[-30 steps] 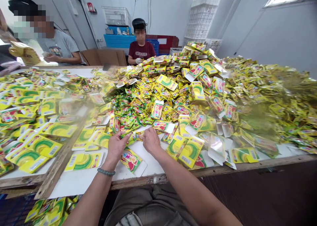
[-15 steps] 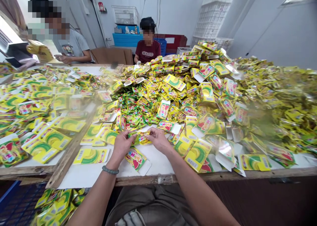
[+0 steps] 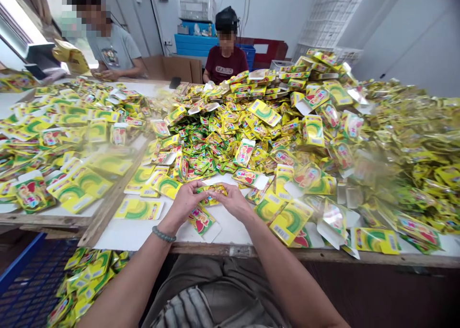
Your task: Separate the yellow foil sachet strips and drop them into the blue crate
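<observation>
My left hand (image 3: pixel 186 201) and my right hand (image 3: pixel 233 202) meet over the near edge of the pile. Both are closed, thumbs and fingertips pinching small shiny yellow-and-green packets (image 3: pixel 214 193) between them. How many packets are held is hard to make out. Just below lies a flat printed carton (image 3: pixel 201 220) with a watermelon picture and an open white flap. Ahead is a heap of small green and yellow packets (image 3: pixel 201 151). An unfilled-looking yellow carton (image 3: pixel 138 209) rests left of my left hand, and more yellow cartons (image 3: pixel 291 221) lie beside my right forearm.
A wooden strip (image 3: pixel 111 198) divides the table on the left, with many cartons beyond it. Stacked cartons (image 3: pixel 305 79) top the heap. A blue crate (image 3: pixel 28 275) with filled cartons stands below left. Two people (image 3: pixel 226 62) sit across the table.
My two hands have come closer together, bringing the packets side by side between the fingertips. The view has tilted down and shifted slightly left.
</observation>
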`<state>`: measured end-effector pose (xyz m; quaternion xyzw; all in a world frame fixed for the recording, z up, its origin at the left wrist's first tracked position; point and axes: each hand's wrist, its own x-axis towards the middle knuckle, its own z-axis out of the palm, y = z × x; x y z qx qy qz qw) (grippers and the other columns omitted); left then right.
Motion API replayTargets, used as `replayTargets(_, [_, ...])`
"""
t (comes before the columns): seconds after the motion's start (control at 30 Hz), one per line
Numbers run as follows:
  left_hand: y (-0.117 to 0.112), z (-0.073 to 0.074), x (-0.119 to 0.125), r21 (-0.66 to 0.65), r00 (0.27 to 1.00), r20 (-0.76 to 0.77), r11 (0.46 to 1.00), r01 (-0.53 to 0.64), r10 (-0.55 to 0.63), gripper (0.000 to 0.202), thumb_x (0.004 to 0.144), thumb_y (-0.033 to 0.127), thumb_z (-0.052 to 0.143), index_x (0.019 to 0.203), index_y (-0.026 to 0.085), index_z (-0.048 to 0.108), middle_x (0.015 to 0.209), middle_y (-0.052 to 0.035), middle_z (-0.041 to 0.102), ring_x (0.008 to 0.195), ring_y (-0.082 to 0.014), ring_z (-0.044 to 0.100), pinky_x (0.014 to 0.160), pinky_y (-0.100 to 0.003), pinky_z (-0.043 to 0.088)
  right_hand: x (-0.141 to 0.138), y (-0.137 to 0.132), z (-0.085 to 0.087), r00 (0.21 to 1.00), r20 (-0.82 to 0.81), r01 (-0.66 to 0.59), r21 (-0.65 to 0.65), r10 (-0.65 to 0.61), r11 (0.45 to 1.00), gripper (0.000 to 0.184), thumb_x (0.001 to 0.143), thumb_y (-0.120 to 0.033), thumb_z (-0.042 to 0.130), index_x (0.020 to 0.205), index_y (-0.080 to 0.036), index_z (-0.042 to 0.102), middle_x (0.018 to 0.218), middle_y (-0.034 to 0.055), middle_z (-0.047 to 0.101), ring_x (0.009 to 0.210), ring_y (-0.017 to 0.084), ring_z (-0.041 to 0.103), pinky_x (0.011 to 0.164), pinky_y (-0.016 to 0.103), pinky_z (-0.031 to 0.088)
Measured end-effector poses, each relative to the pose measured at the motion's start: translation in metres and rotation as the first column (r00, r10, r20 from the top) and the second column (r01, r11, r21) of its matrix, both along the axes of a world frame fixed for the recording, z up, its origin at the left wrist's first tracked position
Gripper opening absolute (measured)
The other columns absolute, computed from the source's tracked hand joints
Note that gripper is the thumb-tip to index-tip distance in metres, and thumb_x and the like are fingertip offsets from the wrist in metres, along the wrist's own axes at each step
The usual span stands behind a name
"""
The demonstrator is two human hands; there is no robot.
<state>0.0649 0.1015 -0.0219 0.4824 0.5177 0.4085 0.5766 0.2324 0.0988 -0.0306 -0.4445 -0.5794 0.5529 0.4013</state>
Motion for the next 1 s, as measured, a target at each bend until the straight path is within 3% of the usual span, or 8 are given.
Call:
replayTargets(0.13, [-0.009, 0.009, -0.021, 0.195, 0.904, -0.380, 0.939, 0.284, -0.194, 0.062, 0.073, 0.045, 0.068, 0.126, 0.020, 0.048, 0.111, -0.0106, 0.068, 0.100, -0.0250, 0.064, 0.084, -0.038, 0.050, 0.006, 0.003, -0.006, 0.972, 0.051, 0.226, 0.038, -0.227, 0.973, 0.033, 0.074, -0.048, 0.064, 0.086, -0.019, 0.065, 0.074, 0.0003, 0.064, 0.067, 0.015, 0.055, 0.064, 0.027, 0.044])
replayTargets(0.23, [-0.018, 0.015, -0.038, 0.160, 0.554, -0.775, 0.753, 0.638, -0.304, 0.069, 0.072, 0.034, 0.071, 0.135, 0.023, 0.045, 0.141, -0.0129, 0.050, 0.132, -0.0307, 0.041, 0.108, -0.047, 0.032, 0.009, 0.005, -0.008, 0.934, 0.127, 0.323, 0.092, -0.333, 0.942, 0.031, 0.074, -0.045, 0.062, 0.090, -0.018, 0.064, 0.077, 0.0011, 0.064, 0.070, 0.016, 0.055, 0.065, 0.027, 0.044])
replayTargets(0.33, [-0.025, 0.016, -0.046, -0.012, 0.244, -0.917, 0.633, 0.774, -0.317, 0.059, 0.069, 0.029, 0.074, 0.124, 0.020, 0.056, 0.122, -0.0136, 0.061, 0.119, -0.0317, 0.051, 0.102, -0.045, 0.036, 0.009, 0.004, -0.007, 0.927, 0.171, 0.314, 0.133, -0.334, 0.940, 0.031, 0.075, -0.042, 0.061, 0.095, -0.018, 0.064, 0.081, 0.0022, 0.065, 0.075, 0.017, 0.057, 0.069, 0.028, 0.044])
replayTargets(0.4, [-0.025, 0.016, -0.049, -0.047, 0.200, -0.934, 0.659, 0.750, -0.295, 0.046, 0.068, 0.036, 0.074, 0.109, 0.019, 0.064, 0.104, -0.0119, 0.065, 0.102, -0.0297, 0.058, 0.088, -0.039, 0.044, 0.009, 0.003, -0.006, 0.927, 0.164, 0.319, 0.129, -0.337, 0.939, 0.032, 0.076, -0.042, 0.061, 0.095, -0.017, 0.063, 0.079, 0.0019, 0.064, 0.073, 0.017, 0.056, 0.067, 0.028, 0.044])
replayTargets(0.57, [-0.020, 0.011, -0.050, 0.066, 0.434, -0.885, 0.878, 0.474, -0.168, 0.035, 0.080, 0.053, 0.056, 0.080, 0.018, 0.062, 0.077, -0.0043, 0.063, 0.072, -0.0227, 0.059, 0.062, -0.030, 0.041, 0.009, 0.003, -0.005, 0.934, 0.083, 0.337, 0.119, -0.348, 0.934, 0.030, 0.078, -0.043, 0.060, 0.094, -0.018, 0.063, 0.076, 0.0006, 0.062, 0.068, 0.015, 0.055, 0.064, 0.026, 0.044])
replayTargets(0.77, [-0.028, -0.003, -0.026, 0.145, 0.882, -0.447, 0.961, 0.236, -0.149, 0.043, 0.079, 0.054, 0.058, 0.101, 0.018, 0.063, 0.096, -0.0042, 0.070, 0.090, -0.0226, 0.061, 0.077, -0.030, 0.046, 0.006, 0.002, -0.006, 0.929, 0.197, 0.256, 0.273, -0.314, 0.928, 0.018, 0.079, -0.032, 0.058, 0.090, -0.020, 0.064, 0.084, 0.0017, 0.065, 0.078, 0.017, 0.057, 0.073, 0.028, 0.043])
replayTargets(0.87, [-0.031, -0.004, -0.020, 0.076, 0.949, -0.291, 0.986, 0.148, -0.120, 0.043, 0.075, 0.053, 0.062, 0.097, 0.016, 0.065, 0.098, -0.0058, 0.071, 0.090, -0.0233, 0.063, 0.080, -0.032, 0.048, 0.008, 0.002, -0.008, 0.930, 0.317, 0.115, 0.234, -0.188, 0.965, 0.011, 0.079, -0.026, 0.058, 0.085, -0.020, 0.065, 0.080, 0.0001, 0.064, 0.075, 0.017, 0.056, 0.070, 0.027, 0.042])
replayTargets(1.0, [-0.032, 0.001, -0.022, -0.003, 0.946, -0.249, 0.977, 0.212, -0.206, 0.044, 0.069, 0.051, 0.070, 0.097, 0.017, 0.067, 0.094, -0.0045, 0.073, 0.084, -0.0226, 0.064, 0.075, -0.030, 0.049, 0.008, 0.002, -0.006, 0.924, 0.361, 0.037, 0.255, -0.130, 0.966, 0.008, 0.079, -0.025, 0.063, 0.084, -0.020, 0.065, 0.083, 0.0011, 0.063, 0.079, 0.017, 0.057, 0.073, 0.027, 0.041])
